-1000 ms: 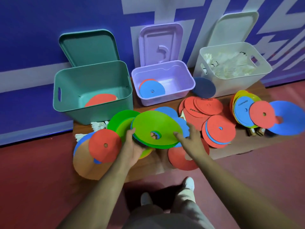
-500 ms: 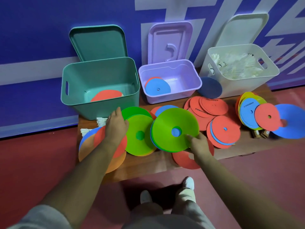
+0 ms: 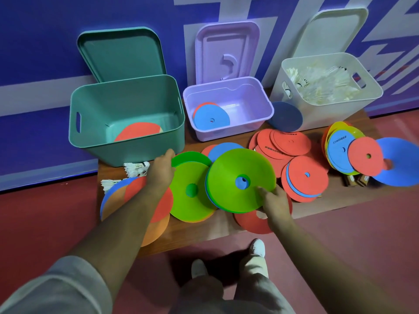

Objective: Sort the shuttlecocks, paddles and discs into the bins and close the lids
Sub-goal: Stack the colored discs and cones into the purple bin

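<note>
Right grip (image 3: 275, 200) pinches the near edge of a green disc stack (image 3: 229, 177), which shows blue edges beneath and overlaps its neighbours on the desk (image 3: 204, 232). Left grip (image 3: 159, 172) is loose and holds nothing, its fingers stretched toward 11 o'clock, just short of the front wall of the teal bin (image 3: 127, 146), with loose shuttlecocks (image 3: 136, 168) at its 9 o'clock. A second green disc (image 3: 186, 200) lies flat between the two hands. At 10 o'clock the teal bin holds a red round piece (image 3: 138, 132). At 12 o'clock the lilac bin (image 3: 229, 134) holds a blue disc (image 3: 210, 120). At 2 o'clock the white bin (image 3: 328, 114) is filled with shuttlecocks (image 3: 317, 85). All three lids (image 3: 120, 55) stand open against the wall (image 3: 34, 41). Red discs (image 3: 303, 177) heap at 3 o'clock of the stack.
</note>
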Tool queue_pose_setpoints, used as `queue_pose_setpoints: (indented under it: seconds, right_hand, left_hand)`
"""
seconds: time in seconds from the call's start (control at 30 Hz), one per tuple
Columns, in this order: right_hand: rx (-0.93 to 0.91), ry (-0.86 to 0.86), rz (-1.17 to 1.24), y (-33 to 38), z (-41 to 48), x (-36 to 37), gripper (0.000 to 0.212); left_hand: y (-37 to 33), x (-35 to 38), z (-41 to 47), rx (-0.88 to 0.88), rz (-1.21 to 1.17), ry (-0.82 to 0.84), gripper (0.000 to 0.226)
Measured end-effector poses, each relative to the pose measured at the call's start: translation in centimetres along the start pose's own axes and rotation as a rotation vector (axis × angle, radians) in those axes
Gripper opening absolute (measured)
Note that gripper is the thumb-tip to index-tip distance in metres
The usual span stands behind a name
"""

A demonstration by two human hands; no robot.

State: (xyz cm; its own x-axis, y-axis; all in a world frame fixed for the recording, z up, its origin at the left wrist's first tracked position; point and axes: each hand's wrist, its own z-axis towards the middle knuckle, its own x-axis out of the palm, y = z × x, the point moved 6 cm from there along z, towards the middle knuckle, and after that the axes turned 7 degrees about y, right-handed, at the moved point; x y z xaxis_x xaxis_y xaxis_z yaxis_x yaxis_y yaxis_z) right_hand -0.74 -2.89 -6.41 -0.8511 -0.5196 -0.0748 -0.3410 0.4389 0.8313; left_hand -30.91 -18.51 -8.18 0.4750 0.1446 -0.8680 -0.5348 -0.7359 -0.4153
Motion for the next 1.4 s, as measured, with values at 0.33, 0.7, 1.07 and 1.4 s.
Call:
queue_pose_setpoints:
  seconds: [0.33,0.7,1.07,1.4]
  right_hand:
    - [-0.088,-0.053,-0.005,1.0,1.4,-2.5,0.027]
    - [-0.095,-0.054,0.110,0.7,1.6,-3.9,0.022]
    - [-0.014,0.016,0.277,1.4,2.1,-2.8,0.020]
    - [-0.040,0.039,0.151,2.8,2.8,-2.5,0.043]
  left_hand:
    - [-3.8,0.1,0.7,0.161,-0.232,0.050,0.029]
    - [-4.9,1.8,1.2,0.127,-0.110,0.100,0.047]
    - [-8.7,-0.1,0.9,-0.017,-0.776,0.163,0.038]
    - [-12.3,3.4,-3.1,-0.089,-1.314,0.541,0.065]
